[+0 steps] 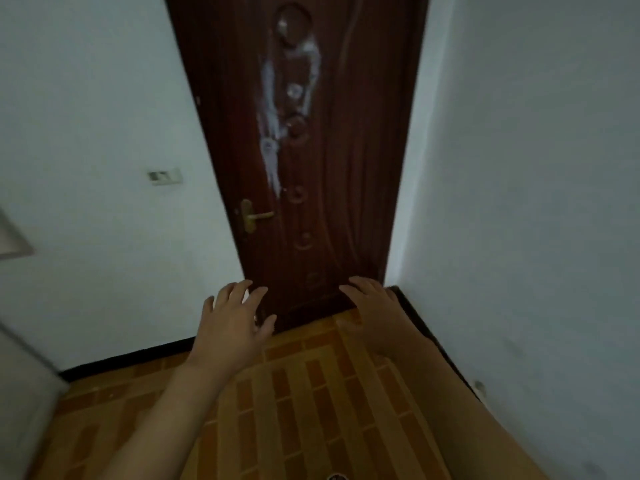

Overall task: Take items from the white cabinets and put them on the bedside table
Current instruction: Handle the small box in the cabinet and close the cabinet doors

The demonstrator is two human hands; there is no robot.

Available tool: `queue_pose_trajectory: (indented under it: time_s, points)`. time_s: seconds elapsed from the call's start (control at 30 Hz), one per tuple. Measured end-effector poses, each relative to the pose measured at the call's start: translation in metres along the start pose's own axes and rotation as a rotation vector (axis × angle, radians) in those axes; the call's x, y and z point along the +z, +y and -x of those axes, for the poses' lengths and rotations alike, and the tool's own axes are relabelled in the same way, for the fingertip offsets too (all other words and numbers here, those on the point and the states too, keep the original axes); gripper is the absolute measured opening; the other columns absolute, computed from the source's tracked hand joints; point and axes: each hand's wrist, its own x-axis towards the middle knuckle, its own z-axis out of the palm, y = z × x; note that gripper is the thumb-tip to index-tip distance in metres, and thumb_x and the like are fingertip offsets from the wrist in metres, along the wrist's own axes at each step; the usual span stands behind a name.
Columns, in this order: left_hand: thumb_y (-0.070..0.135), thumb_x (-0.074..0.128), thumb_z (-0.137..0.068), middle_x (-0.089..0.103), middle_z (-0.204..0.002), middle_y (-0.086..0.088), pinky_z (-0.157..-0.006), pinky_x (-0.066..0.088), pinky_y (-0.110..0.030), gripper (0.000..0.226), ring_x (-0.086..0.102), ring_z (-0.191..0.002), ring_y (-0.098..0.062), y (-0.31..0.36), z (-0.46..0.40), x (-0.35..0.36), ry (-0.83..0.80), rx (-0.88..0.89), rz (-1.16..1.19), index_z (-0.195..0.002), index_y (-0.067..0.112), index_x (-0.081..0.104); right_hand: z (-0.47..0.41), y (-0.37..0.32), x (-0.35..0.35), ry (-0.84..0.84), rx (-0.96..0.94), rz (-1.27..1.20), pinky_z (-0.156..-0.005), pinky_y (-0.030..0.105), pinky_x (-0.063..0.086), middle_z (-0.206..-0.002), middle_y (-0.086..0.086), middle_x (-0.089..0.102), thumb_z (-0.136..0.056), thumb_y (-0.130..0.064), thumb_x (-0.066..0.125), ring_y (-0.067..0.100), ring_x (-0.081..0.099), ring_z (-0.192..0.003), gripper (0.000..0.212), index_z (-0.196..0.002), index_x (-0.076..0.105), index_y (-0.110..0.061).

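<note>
Before door (311,150): left hand (232,323), right hand (375,313) spread, empty. No cabinets or items visible; handling cannot be judged.

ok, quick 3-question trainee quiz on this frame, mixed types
1. True or false: the left hand grips the door handle.
2. Multiple choice: the door is (a) wide open, (b) shut, (c) missing.
3. Fill in: the right hand holds ____.

Key:
1. False. Both hands hang open, low in front of the door, well below the handle.
2. b.
3. Nothing. No cabinet or bedside table can be made out in this view.
</note>
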Motion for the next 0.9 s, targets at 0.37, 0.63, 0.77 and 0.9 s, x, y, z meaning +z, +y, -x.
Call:
queue_pose_trajectory:
  time_s: [0.37, 0.63, 0.77, 0.9]
  points:
    - [0.065, 0.033, -0.095, 0.043, -0.158, -0.002, -0.115, 0.037, -0.054, 0.066, 0.037, -0.146, -0.028, -0.086, -0.106, 0.007, 0.025, -0.295, -0.048, -0.15, 0.031, 0.046, -0.211, -0.02, 0.024, -0.084, -0.236, -0.056, -0.127, 0.046, 0.019, -0.171, -0.002, 0.019, -0.099, -0.056, 0.054, 0.019, 0.014, -0.158, 0.074, -0.163, 0.029, -0.028]
    - [0.067, 0.031, -0.091, 0.046, -0.155, -0.003, -0.113, 0.039, -0.055, 0.071, 0.038, -0.145, -0.028, -0.139, -0.121, 0.001, 0.126, -0.561, -0.009, -0.148, 0.029, 0.049, -0.321, -0.079, 0.038, -0.144, -0.429, -0.145, -0.127, 0.037, 0.01, -0.172, -0.006, 0.014, -0.102, -0.052, 0.055, 0.016, 0.009, -0.157, 0.071, -0.163, 0.028, -0.029]
    - [0.061, 0.046, -0.098, 0.043, -0.157, -0.002, -0.115, 0.036, -0.053, 0.06, 0.035, -0.146, -0.027, -0.185, -0.109, -0.01, 0.145, -0.677, -0.052, -0.149, 0.031, 0.047, -0.356, -0.133, 0.046, -0.161, -0.539, -0.172, -0.126, 0.037, 0.012, -0.171, -0.007, 0.015, -0.102, -0.051, 0.055, 0.014, 0.009, -0.156, 0.069, -0.162, 0.03, -0.029]
    - [0.062, 0.044, -0.098, 0.042, -0.158, -0.001, -0.116, 0.036, -0.052, 0.061, 0.033, -0.147, -0.026, -0.237, -0.096, -0.02, 0.172, -0.769, -0.098, -0.151, 0.033, 0.044, -0.385, -0.192, 0.056, -0.163, -0.634, -0.179, -0.126, 0.038, 0.012, -0.171, -0.006, 0.017, -0.102, -0.05, 0.055, 0.014, 0.011, -0.156, 0.067, -0.161, 0.032, -0.028]
